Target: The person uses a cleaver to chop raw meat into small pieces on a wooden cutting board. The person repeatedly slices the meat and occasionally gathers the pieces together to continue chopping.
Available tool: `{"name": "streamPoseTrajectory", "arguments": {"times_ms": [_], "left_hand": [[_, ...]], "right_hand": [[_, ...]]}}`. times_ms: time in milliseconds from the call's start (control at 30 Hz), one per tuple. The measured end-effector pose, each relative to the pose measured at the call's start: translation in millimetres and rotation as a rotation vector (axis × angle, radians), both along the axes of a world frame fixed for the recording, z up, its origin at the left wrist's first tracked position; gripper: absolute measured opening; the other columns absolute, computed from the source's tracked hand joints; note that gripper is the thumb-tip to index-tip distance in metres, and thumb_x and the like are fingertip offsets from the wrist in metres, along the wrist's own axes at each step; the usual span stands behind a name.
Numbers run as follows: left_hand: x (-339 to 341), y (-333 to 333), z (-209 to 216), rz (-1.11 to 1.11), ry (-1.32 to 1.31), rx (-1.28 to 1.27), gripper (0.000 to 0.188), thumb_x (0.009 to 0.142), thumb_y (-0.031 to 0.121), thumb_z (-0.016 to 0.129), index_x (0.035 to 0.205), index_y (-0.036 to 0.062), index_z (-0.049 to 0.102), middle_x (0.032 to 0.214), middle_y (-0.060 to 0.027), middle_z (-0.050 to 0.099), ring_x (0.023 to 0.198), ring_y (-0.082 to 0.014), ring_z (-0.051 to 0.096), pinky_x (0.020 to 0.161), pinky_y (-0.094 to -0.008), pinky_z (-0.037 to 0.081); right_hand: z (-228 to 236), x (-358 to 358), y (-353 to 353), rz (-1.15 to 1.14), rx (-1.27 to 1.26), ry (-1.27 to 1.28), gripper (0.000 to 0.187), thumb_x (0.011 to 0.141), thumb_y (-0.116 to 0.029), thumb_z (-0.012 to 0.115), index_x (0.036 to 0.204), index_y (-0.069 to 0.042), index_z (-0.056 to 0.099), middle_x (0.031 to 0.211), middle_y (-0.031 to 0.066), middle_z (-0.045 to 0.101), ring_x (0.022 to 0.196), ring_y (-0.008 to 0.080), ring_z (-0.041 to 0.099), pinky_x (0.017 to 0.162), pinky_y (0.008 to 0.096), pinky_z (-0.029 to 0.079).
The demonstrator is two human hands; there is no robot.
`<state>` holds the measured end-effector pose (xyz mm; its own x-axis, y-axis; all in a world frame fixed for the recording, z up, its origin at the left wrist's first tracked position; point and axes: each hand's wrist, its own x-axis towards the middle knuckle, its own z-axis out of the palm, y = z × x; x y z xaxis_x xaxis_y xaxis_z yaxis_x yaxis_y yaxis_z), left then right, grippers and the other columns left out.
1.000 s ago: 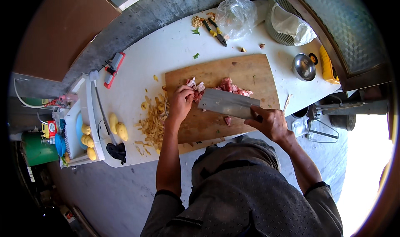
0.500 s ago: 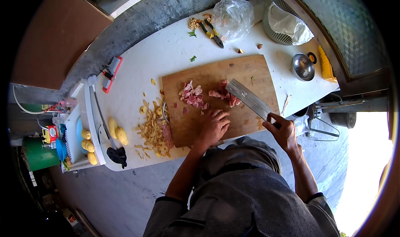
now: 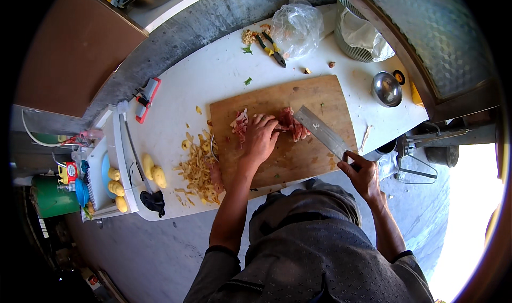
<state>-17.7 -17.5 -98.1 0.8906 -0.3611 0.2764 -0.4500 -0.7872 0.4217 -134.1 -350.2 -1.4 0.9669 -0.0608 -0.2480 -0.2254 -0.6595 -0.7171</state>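
Observation:
My right hand (image 3: 362, 172) is wrapped round the dark handle of a cleaver. Its broad steel blade (image 3: 322, 132) slants up and left over the wooden cutting board (image 3: 304, 162), the tip beside a clump of raw red meat (image 3: 293, 126). My left hand (image 3: 260, 139) lies over the board, back upward, fingers curled at the left edge of that clump and gripping meat there. Its fingertips are partly hidden. Small cut pieces of meat (image 3: 240, 123) show at its left, some covered by the hand.
Peelings (image 3: 194, 167) heap left of the board, near peeled potatoes (image 3: 153, 171). Beyond the board are pliers (image 3: 273, 50), a clear plastic bag (image 3: 298, 28) and a lined basket (image 3: 354, 39). A steel bowl (image 3: 386, 89) stands at the right. A red-grey tool (image 3: 148, 100) lies at the left.
My left hand has moved up and left from the board's near part onto the meat, which now sits closer together. The cleaver has shifted slightly down and right.

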Motion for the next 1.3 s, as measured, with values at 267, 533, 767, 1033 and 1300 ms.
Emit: {"name": "streamPoseTrajectory", "arguments": {"times_ms": [267,533,767,1033,1300], "left_hand": [[10,-10,-15,0.003,0.132,0.110,0.021,0.083,0.006,0.079,0.103,0.0059,0.073,0.111,-0.0141,0.067,0.115,-0.0376,0.063,0.094,-0.0522,0.051],[3,-8,-15,0.019,0.177,0.033,0.018,0.083,0.002,0.077,0.099,0.0042,0.071,0.111,-0.0140,0.068,0.100,-0.0378,0.069,0.082,-0.0508,0.056],[-16,-10,-6,-0.004,0.197,0.046,0.025,0.083,0.003,0.075,0.107,0.0048,0.070,0.117,-0.0140,0.066,0.106,-0.0365,0.069,0.081,-0.0505,0.056],[-32,-17,-8,0.004,0.165,0.018,0.029,0.080,0.001,0.077,0.108,0.0056,0.067,0.110,-0.0092,0.068,0.098,-0.0343,0.071,0.076,-0.0482,0.056],[-61,6,5,0.101,-0.075,-0.352,0.034,0.077,-0.010,0.074,0.103,0.0072,0.061,0.101,-0.0084,0.070,0.088,-0.0335,0.069,0.077,-0.0443,0.055]], "right_hand": [[0,-7,-4,-0.008,0.010,0.021,0.037,0.098,-0.037,0.086,0.115,-0.005,0.080,0.058,0.0064,0.060,0.052,0.0109,0.049,0.057,0.0326,0.047],[-8,-14,-7,0.013,0.009,0.018,0.045,0.097,-0.041,0.086,0.119,-0.003,0.080,0.060,0.0070,0.065,0.052,0.0113,0.052,0.056,0.0331,0.048],[-14,-11,-12,0.011,0.060,0.036,0.048,0.100,-0.038,0.084,0.127,0.001,0.078,0.062,0.0045,0.063,0.059,0.0076,0.054,0.057,0.0305,0.047],[-20,-9,-13,-0.040,0.097,-0.001,0.040,0.099,-0.033,0.085,0.123,0.000,0.080,0.060,0.0041,0.055,0.058,0.0085,0.042,0.056,0.0309,0.043],[-15,-7,-9,0.008,0.149,0.053,0.048,0.104,-0.034,0.080,0.131,0.005,0.076,0.068,0.0070,0.066,0.063,0.0094,0.057,0.059,0.0315,0.049]]}}
